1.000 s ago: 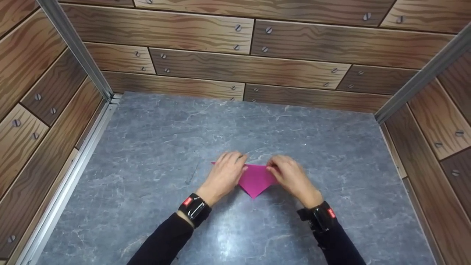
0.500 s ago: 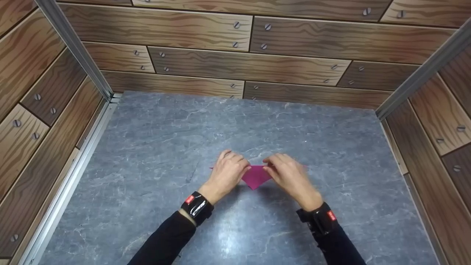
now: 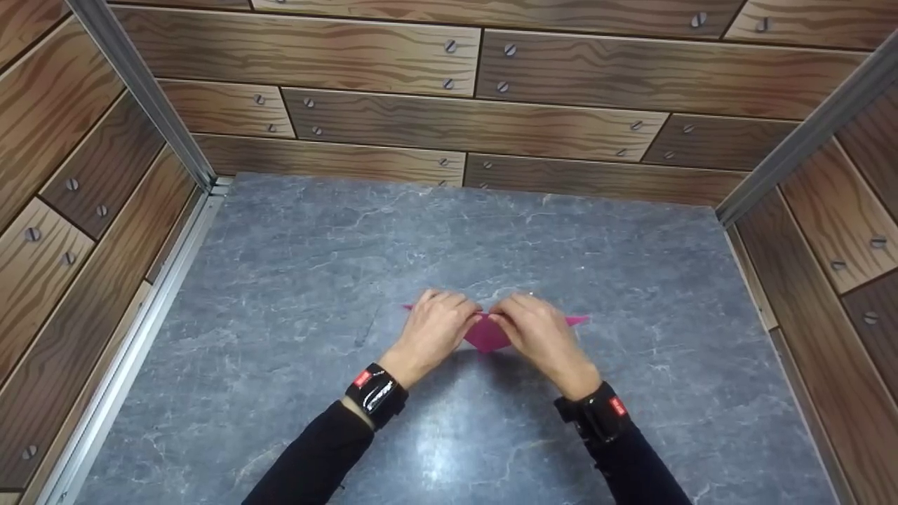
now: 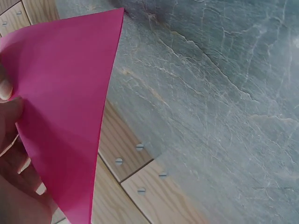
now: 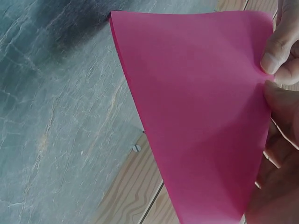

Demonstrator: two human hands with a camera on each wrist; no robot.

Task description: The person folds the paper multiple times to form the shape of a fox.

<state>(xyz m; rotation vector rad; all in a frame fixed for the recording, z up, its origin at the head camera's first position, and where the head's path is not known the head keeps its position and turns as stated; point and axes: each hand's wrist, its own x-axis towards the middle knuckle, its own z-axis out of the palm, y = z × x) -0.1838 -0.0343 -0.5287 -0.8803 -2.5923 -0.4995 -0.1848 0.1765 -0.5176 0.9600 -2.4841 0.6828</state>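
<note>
A sheet of magenta paper (image 3: 487, 334), folded into a triangle, hangs between my two hands with its point downward. My left hand (image 3: 433, 326) pinches its upper folded edge left of the middle. Close beside it, my right hand (image 3: 541, 331) pinches the same edge, thumb on the near face. Narrow paper corners stick out past both hands. In the right wrist view the paper (image 5: 196, 102) shows two layers along its side edge, and both thumbs meet at the upper edge. The left wrist view shows the paper (image 4: 65, 88) with its tip near the tabletop.
A grey marbled tabletop (image 3: 337, 238) lies under the hands. Wood-plank-patterned panels (image 3: 393, 116) stand at the back and both sides, with metal posts (image 3: 151, 105) at the corners. Black straps with cameras (image 3: 377, 396) sit on both wrists.
My right hand has moved left along the paper's upper edge, closer to my left hand. The paper has tilted, so its lower point looks shorter, and its right corner now shows.
</note>
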